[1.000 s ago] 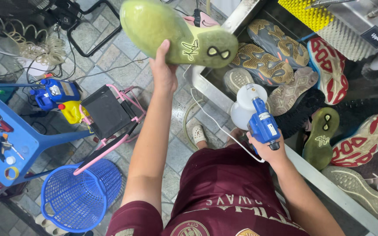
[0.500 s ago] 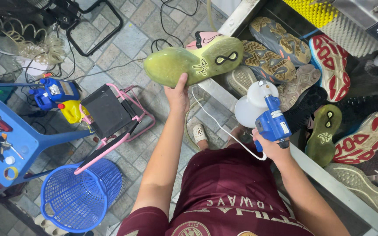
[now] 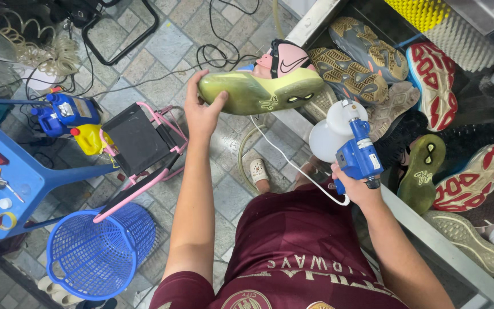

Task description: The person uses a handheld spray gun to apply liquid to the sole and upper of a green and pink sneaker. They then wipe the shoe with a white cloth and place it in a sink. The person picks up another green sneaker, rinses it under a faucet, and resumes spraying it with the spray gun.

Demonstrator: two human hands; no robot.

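My left hand (image 3: 199,111) grips the toe end of a sneaker (image 3: 258,86) with a yellow-green sole and a pink and black upper, held on its side above the tiled floor. My right hand (image 3: 354,186) holds a blue powered tool (image 3: 357,154) with a round white brush head (image 3: 330,129) and a white cord. The brush head sits just right of the held sneaker, not touching it. Both are next to the edge of a metal wash trough (image 3: 310,23).
Several shoes lie sole-up in the trough, among them a second green-soled one (image 3: 421,177). A blue mesh basket (image 3: 101,252), a pink-framed folding stool (image 3: 141,143), a blue table (image 3: 12,171) with small items and a blue sprayer (image 3: 61,111) stand on the floor at left.
My left hand has lowered the sneaker and rolled it onto its side, so the pink upper shows. The tool in my right hand stayed near the trough edge.
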